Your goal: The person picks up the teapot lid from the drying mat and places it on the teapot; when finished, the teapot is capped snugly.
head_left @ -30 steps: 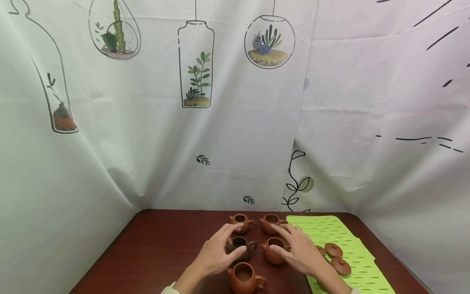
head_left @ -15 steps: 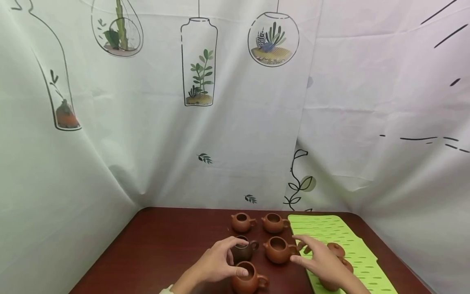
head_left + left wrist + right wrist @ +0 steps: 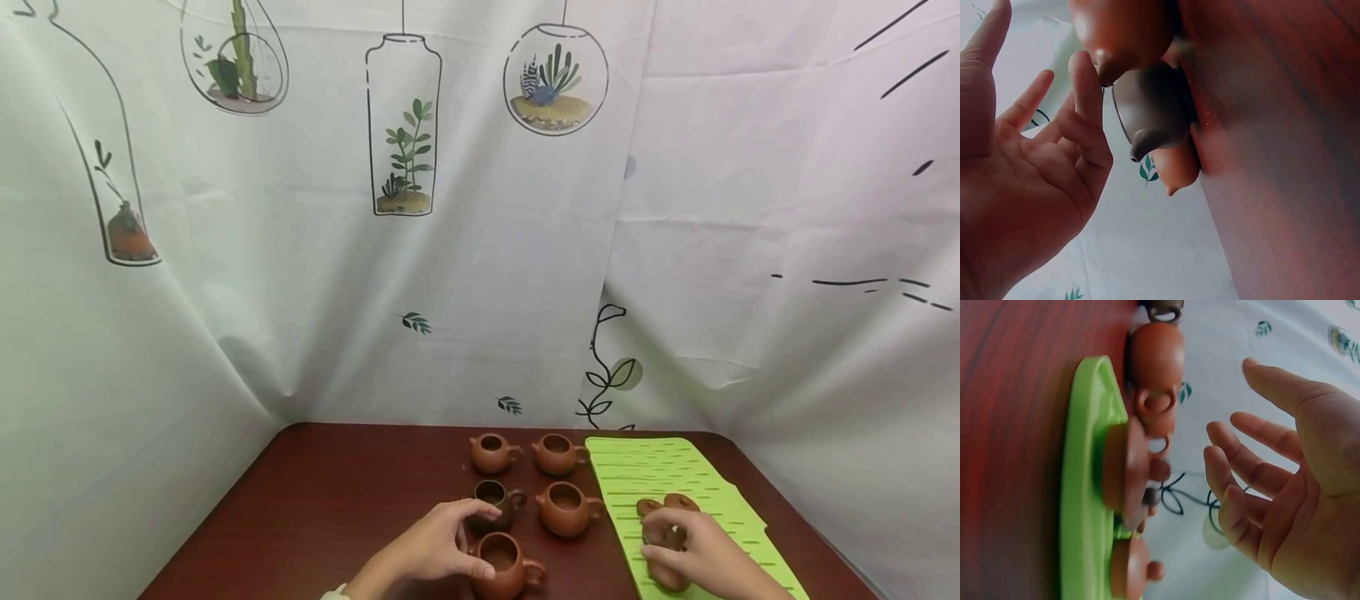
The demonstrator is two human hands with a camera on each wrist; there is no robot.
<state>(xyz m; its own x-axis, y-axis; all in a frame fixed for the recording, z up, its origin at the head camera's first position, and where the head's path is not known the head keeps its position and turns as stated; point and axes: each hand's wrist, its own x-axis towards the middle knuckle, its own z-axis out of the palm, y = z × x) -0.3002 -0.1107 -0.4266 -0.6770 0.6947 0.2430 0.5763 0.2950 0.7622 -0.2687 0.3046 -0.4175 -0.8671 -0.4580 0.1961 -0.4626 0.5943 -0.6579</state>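
Observation:
My left hand (image 3: 442,542), fingers spread and relaxed, hovers at the left side of the nearest reddish-brown teapot (image 3: 504,579), which has no lid on. In the left wrist view its fingertips are right by that pot's spout, and the dark brown teapot (image 3: 1157,103) stands just beyond. My right hand (image 3: 701,546) hangs over the teapot lids on the green mat, its fingers loosely bent around nothing. The right wrist view shows the hand apart from a knobbed clay lid (image 3: 1125,469) and another lid (image 3: 1129,569). In the head view it partly hides the lids.
Behind stand more lidless clay teapots: one at the right (image 3: 566,510), one at the back left (image 3: 492,455), one at the back right (image 3: 557,456). A ridged green mat (image 3: 637,458) lies along the right of the dark red table (image 3: 337,483). A printed white cloth (image 3: 480,275) hangs around.
My right hand has moved from the right-hand teapot across to the lids on the mat. My left hand has come slightly nearer, from the dark teapot toward the nearest one.

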